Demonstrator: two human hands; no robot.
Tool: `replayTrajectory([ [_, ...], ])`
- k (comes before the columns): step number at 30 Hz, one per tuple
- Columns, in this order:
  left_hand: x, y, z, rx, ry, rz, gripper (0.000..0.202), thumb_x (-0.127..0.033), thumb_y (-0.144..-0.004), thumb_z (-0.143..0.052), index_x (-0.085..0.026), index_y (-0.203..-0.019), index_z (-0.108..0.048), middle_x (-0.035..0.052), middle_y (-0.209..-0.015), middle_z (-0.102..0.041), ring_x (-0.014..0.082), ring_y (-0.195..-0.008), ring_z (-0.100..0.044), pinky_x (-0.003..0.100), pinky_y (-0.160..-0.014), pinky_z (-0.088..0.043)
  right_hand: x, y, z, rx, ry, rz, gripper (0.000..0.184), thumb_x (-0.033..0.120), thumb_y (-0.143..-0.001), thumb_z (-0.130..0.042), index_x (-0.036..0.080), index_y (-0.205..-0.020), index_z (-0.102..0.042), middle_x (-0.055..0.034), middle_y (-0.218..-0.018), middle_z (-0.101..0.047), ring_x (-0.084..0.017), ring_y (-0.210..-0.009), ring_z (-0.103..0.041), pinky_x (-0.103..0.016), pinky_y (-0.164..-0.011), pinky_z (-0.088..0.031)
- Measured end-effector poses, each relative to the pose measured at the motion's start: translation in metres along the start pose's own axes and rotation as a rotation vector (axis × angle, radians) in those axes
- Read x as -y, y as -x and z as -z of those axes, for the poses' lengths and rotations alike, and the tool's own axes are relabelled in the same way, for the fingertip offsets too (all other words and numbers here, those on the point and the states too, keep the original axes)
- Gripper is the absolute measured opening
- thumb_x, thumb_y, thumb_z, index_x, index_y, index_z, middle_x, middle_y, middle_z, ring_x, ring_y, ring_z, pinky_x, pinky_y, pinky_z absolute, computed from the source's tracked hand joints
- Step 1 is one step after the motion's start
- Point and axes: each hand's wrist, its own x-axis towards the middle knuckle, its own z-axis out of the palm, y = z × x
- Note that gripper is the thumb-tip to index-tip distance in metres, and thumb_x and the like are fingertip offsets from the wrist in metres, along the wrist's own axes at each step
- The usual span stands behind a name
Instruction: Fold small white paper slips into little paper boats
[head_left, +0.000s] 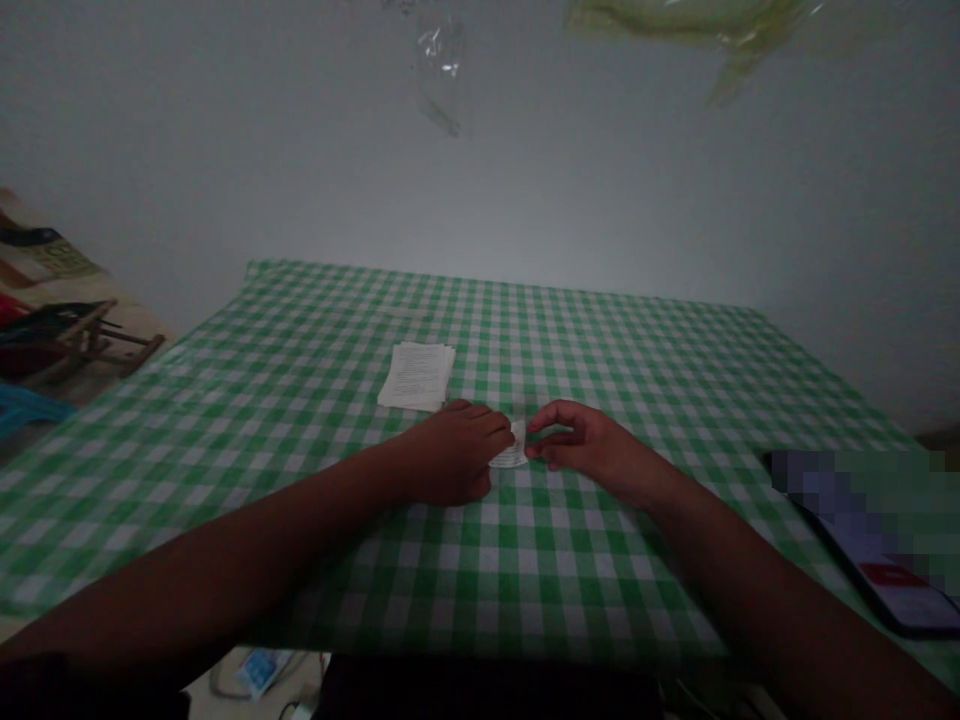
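Note:
A small white slip of printed paper [509, 456] lies on the green-and-white checked tablecloth between my two hands. My left hand [456, 455] covers its left part, fingers curled over and closed on it; the palm side is hidden. From the right, my right hand [583, 442] reaches the slip's right edge. Its index finger and thumb are bent with a gap between them, the tips at or very near the edge; contact is hard to tell. Just beyond my left hand sits a slightly uneven stack of printed white sheets [417, 376].
The checked tablecloth [600, 350] covers a table against a pale wall [525, 180]. A dark phone [855, 560] lies at the right near my forearm. At the left stand a wooden-framed chair [97, 325] and a blue plastic piece [30, 408]. Below the front edge is a blue-and-white packet [261, 670].

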Motion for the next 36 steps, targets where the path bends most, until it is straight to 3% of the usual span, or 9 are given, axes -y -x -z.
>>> replayTrajectory([
  [5, 0.01, -0.001, -0.002, -0.004, 0.104, -0.037, 0.034, -0.012, -0.078, -0.055, -0.014, -0.111, -0.055, 0.0115, -0.113, -0.062, 0.0261, -0.107, -0.058, 0.041, -0.098, -0.044, -0.002, 0.004, -0.002, 0.082, 0.604, 0.422, 0.043, 0.004, -0.079, -0.054, 0.026, -0.116, -0.058, -0.0068, -0.119, -0.058, -0.02, -0.106, -0.06, -0.036, -0.085, -0.053],
  [8, 0.015, -0.001, -0.005, -0.037, 0.154, -0.065, 0.038, -0.01, -0.077, -0.054, -0.015, -0.115, -0.054, 0.0113, -0.115, -0.063, 0.0263, -0.109, -0.058, 0.042, -0.101, -0.043, -0.005, 0.003, -0.002, 0.068, 0.806, 0.554, 0.042, 0.009, -0.082, -0.061, 0.024, -0.12, -0.057, -0.0093, -0.124, -0.056, -0.024, -0.116, -0.052, -0.044, -0.099, -0.046],
  [10, 0.018, 0.0, -0.007, -0.075, 0.193, -0.084, 0.038, -0.008, -0.077, -0.054, -0.015, -0.115, -0.054, 0.0116, -0.118, -0.063, 0.0264, -0.111, -0.057, 0.043, -0.103, -0.043, -0.008, 0.001, 0.0, 0.036, 0.893, 0.601, 0.038, 0.016, -0.082, -0.066, 0.022, -0.119, -0.059, -0.0105, -0.121, -0.058, -0.027, -0.116, -0.051, -0.046, -0.1, -0.044],
  [17, 0.024, 0.001, -0.009, -0.09, 0.401, -0.141, 0.036, -0.006, -0.083, -0.05, -0.016, -0.117, -0.054, 0.0135, -0.127, -0.059, 0.0226, -0.117, -0.057, 0.039, -0.101, -0.048, -0.007, -0.004, 0.003, 0.007, 0.975, 0.684, 0.022, 0.014, -0.087, -0.058, 0.022, -0.105, -0.066, -0.0075, -0.109, -0.067, -0.025, -0.105, -0.056, -0.044, -0.093, -0.045],
  [24, 0.024, -0.002, -0.009, -0.045, 0.468, -0.143, 0.019, -0.015, -0.094, -0.049, -0.017, -0.108, -0.063, 0.0122, -0.127, -0.059, 0.0208, -0.115, -0.059, 0.036, -0.101, -0.047, 0.003, 0.0, 0.001, 0.162, 0.898, 0.667, 0.017, 0.014, -0.09, -0.056, 0.022, -0.098, -0.069, -0.0042, -0.097, -0.071, -0.02, -0.095, -0.062, -0.04, -0.091, -0.046],
  [27, 0.025, -0.003, -0.014, -0.078, 0.499, -0.122, 0.017, -0.017, -0.094, -0.053, -0.018, -0.105, -0.065, 0.0111, -0.125, -0.061, 0.0205, -0.114, -0.059, 0.036, -0.101, -0.047, 0.001, -0.001, 0.001, 0.184, 0.853, 0.626, 0.017, 0.015, -0.092, -0.054, 0.022, -0.097, -0.069, -0.0039, -0.097, -0.07, -0.019, -0.094, -0.062, -0.039, -0.09, -0.046],
  [36, 0.025, -0.003, -0.022, -0.154, 0.554, -0.107, 0.015, -0.014, -0.087, -0.063, -0.017, -0.102, -0.065, 0.0109, -0.122, -0.06, 0.0195, -0.112, -0.058, 0.035, -0.098, -0.048, -0.017, -0.012, -0.007, -0.007, 0.796, 0.582, 0.011, 0.02, -0.095, -0.053, 0.021, -0.093, -0.064, -0.0029, -0.086, -0.066, -0.018, -0.085, -0.058, -0.035, -0.08, -0.047],
])
